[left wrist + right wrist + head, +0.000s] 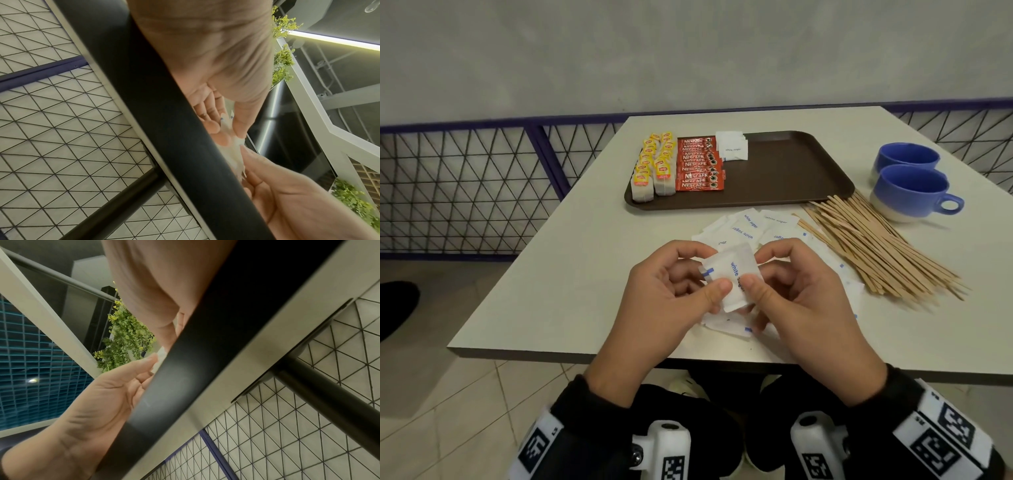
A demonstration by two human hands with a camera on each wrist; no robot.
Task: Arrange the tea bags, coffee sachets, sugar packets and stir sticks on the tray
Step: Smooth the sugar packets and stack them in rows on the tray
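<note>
Both hands hold a small stack of white sugar packets [729, 274] above the table's near edge. My left hand [671, 291] pinches its left side and my right hand [787, 291] pinches its right side, thumbs on top. In the left wrist view the stack [232, 146] shows edge-on between the fingers. More loose sugar packets [753, 226] lie on the table behind the hands. The brown tray [791, 171] holds yellow tea bags [654, 171], red coffee sachets [698, 164] and a few sugar packets [732, 147]. Wooden stir sticks [876, 246] lie heaped to the right.
Two blue cups [911, 185] stand right of the tray. The white table [585, 257] has its near edge just below my hands. A wire-mesh railing [465, 188] runs behind and to the left. The tray's right half is bare.
</note>
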